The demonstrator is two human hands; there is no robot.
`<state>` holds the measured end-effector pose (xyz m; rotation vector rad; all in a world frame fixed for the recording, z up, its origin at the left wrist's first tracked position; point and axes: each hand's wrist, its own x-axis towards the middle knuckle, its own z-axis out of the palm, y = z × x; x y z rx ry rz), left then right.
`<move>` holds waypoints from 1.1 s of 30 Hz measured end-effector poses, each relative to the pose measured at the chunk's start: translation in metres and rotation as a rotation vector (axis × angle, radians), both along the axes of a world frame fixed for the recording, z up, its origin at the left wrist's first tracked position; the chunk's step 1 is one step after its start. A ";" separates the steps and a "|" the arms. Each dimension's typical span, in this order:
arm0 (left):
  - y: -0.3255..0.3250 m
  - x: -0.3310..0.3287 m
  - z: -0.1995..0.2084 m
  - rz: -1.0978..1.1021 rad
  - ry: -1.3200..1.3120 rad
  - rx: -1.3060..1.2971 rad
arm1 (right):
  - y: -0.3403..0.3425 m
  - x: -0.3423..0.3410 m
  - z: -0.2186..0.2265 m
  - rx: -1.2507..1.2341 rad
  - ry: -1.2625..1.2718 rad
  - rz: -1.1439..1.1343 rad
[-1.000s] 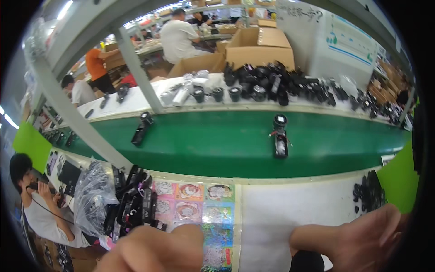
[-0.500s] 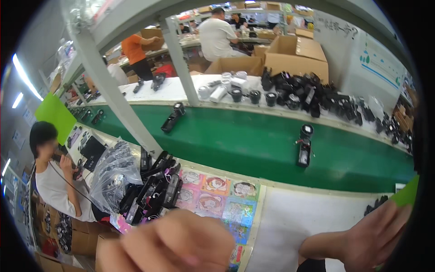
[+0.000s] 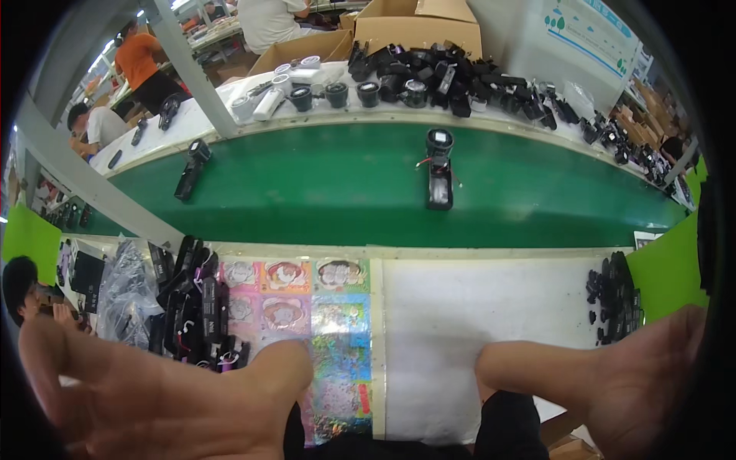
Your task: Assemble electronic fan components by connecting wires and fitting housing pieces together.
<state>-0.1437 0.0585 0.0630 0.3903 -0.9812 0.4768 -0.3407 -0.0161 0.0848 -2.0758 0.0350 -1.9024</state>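
My left hand [image 3: 157, 395] is raised close to the camera at the lower left, palm side showing; its fingers run out of the picture. Below and behind it lie a pile of black oblong casings [image 3: 208, 307] with purple bits and a clear plastic bag [image 3: 130, 295]. On the right, my right hand [image 3: 640, 379] is also held up near the camera, with its fingers lost at the dark rim. Close to it on the table is a heap of small black parts [image 3: 615, 299]. No object shows in either palm.
A green conveyor belt [image 3: 322, 184] crosses ahead, carrying a black handheld device with red wires [image 3: 439, 172] and another black device [image 3: 192, 170]. Black parts [image 3: 460, 77] are heaped beyond it. A metal post [image 3: 92, 184] stands left. A co-worker [image 3: 34, 295] sits at far left.
The view has swung right and down. My left hand has gone from curled fingers at lower middle to a raised palm at lower left. The right hand stays up at the right.
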 end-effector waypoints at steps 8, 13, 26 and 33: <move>-0.026 -0.003 -0.008 -0.011 0.028 -0.084 | -0.026 0.000 0.002 -0.082 0.034 -0.001; -0.036 -0.001 -0.007 -0.060 0.029 -0.084 | -0.029 0.000 0.002 -0.080 0.040 -0.043; -0.038 -0.001 -0.001 -0.061 0.011 -0.101 | -0.036 0.002 0.004 -0.094 0.033 -0.027; -0.033 0.009 0.004 -0.055 -0.025 -0.101 | -0.035 0.014 0.002 -0.093 0.003 -0.012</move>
